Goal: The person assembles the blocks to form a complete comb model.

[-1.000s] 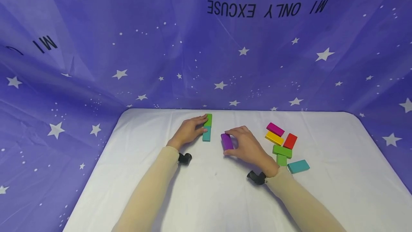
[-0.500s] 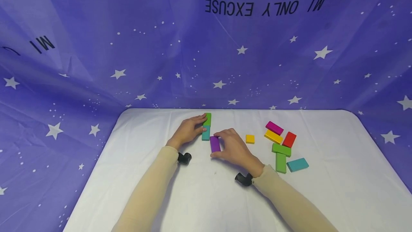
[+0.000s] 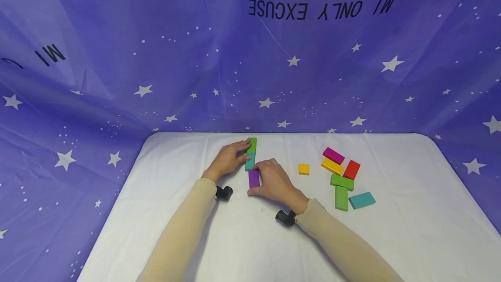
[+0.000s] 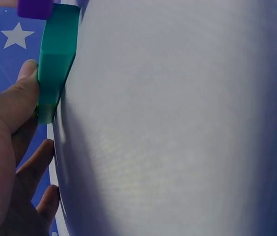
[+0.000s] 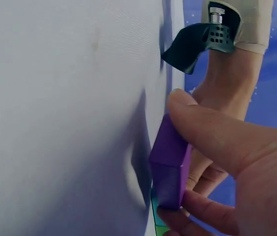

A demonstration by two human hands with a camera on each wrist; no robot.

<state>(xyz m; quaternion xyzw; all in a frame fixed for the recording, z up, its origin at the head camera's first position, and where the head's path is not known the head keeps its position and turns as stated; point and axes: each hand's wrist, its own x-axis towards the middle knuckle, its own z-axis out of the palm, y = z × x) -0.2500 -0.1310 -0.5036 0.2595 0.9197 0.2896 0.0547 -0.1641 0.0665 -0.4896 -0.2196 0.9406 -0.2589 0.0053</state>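
In the head view a green block (image 3: pixel 252 145) and a teal block (image 3: pixel 250 162) lie end to end in a row. My left hand (image 3: pixel 228 160) rests against their left side, the thumb on the teal one and fingertips on the green. The left wrist view shows that thumb against the teal block (image 4: pixel 59 54), other fingers extended. At the row's near end my right hand (image 3: pixel 274 182) pinches a purple block (image 3: pixel 254 179) between thumb and fingers. The purple block (image 5: pixel 170 162) appears close over the white surface in the right wrist view.
To the right sits a small yellow block (image 3: pixel 303 169). Beyond it lie magenta (image 3: pixel 333 155), longer yellow (image 3: pixel 332 166), red (image 3: pixel 351 169), two green (image 3: pixel 342 182) and teal (image 3: pixel 362 200) blocks. A star-patterned purple cloth (image 3: pixel 266 77) rises behind the white table (image 3: pixel 250 247).
My right hand has carried the purple block leftward to the near end of the teal block. The small yellow block has come into sight from behind that hand. My left hand stays put.
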